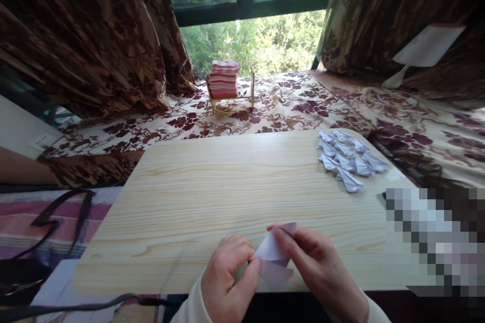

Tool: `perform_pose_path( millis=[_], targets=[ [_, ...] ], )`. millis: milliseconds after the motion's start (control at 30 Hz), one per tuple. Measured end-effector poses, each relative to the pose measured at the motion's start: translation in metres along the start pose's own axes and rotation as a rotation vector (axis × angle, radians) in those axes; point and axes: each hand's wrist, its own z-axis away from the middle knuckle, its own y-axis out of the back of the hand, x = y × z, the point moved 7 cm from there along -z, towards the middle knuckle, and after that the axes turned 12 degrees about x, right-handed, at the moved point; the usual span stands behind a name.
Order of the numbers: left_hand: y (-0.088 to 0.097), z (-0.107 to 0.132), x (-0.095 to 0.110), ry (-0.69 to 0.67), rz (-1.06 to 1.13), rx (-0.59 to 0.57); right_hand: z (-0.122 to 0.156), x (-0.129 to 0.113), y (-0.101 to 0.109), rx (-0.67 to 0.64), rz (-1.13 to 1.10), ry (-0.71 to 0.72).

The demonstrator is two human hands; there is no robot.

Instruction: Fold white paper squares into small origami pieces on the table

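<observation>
- Hands meet at the near edge of a light wooden table (227, 186), over a small sheet of lilac paper (273, 257) partly folded into a pointed shape; the sheet lies just inside the table's front edge, its far tip raised a little.
- The left hand (227, 275) curls in from the left; thumb and forefinger pinch the paper's left corner, the other fingers tucked under.
- The right hand (318, 267) comes in from the right; its forefinger stretches along the upper fold to the tip; the thumb is out of sight beneath the sheet; the hand grips the paper too.
- A cluster of folded paper pieces (348, 159) in the same pale colour lies at the table's far right corner, well apart from the hands.
- Beyond the table, on a floral cloth (303, 106), a small wooden rack (248, 92) holds a stack of pink-striped sheets (223, 79); brown patterned curtains (94, 35) hang either side of a window (246, 5) with green trees behind.
- A black strap (56, 212) trails on the left, beside the table.
</observation>
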Motion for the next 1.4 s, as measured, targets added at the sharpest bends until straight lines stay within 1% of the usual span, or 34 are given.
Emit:
perform_pose_path(
  millis=[67, 133, 200, 333, 400, 467, 533, 567, 667, 700, 733, 833, 967, 1067, 1167, 1233, 1400],
  targets=[
    [0.001, 0.0, -0.005, 0.077, -0.044, 0.048, -0.001, 0.006, 0.0, -0.005, -0.064, -0.077],
    [0.002, -0.001, -0.005, 0.09, -0.089, 0.089, -0.001, 0.01, -0.002, -0.012, -0.111, -0.136],
    [0.004, -0.003, 0.003, -0.005, -0.136, 0.143, 0.0, 0.013, -0.004, -0.015, -0.152, -0.178],
    [0.005, -0.004, 0.021, -0.274, -0.278, 0.239, 0.001, 0.012, -0.008, -0.049, -0.217, -0.222],
    [0.005, -0.005, 0.025, -0.339, -0.343, 0.255, 0.002, 0.009, -0.01, -0.103, -0.217, -0.211],
    [0.007, -0.007, 0.025, -0.354, -0.373, 0.282, 0.005, 0.007, -0.011, -0.156, -0.226, -0.199],
    [0.009, -0.008, 0.021, -0.31, -0.344, 0.298, 0.007, 0.008, -0.01, -0.181, -0.244, -0.199],
    [0.009, -0.009, 0.016, -0.256, -0.311, 0.299, 0.008, 0.01, -0.01, -0.186, -0.244, -0.2],
    [0.006, -0.01, -0.004, 0.004, -0.187, 0.261, 0.009, 0.014, -0.01, -0.201, -0.21, -0.177],
    [0.005, -0.01, -0.009, 0.07, -0.158, 0.251, 0.009, 0.014, -0.01, -0.207, -0.196, -0.158],
    [0.003, -0.011, -0.011, 0.102, -0.131, 0.246, 0.009, 0.013, -0.011, -0.211, -0.183, -0.135],
    [-0.001, -0.016, -0.014, 0.128, -0.035, 0.223, 0.008, 0.008, -0.013, -0.215, -0.116, -0.069],
    [-0.009, -0.021, -0.032, 0.308, 0.062, 0.107, 0.008, 0.005, -0.011, -0.194, -0.034, -0.046],
    [-0.009, -0.024, -0.037, 0.312, 0.024, 0.075, 0.004, 0.007, -0.007, -0.188, 0.073, -0.013],
    [-0.01, -0.027, -0.037, 0.279, -0.069, 0.064, -0.005, 0.015, 0.0, -0.1, 0.216, 0.042],
    [-0.01, -0.029, -0.035, 0.251, -0.145, 0.067, -0.011, 0.019, 0.003, -0.034, 0.256, 0.086],
    [-0.013, -0.032, -0.033, 0.182, -0.306, 0.068, -0.014, 0.018, 0.0, 0.014, 0.372, 0.237]
  ],
)
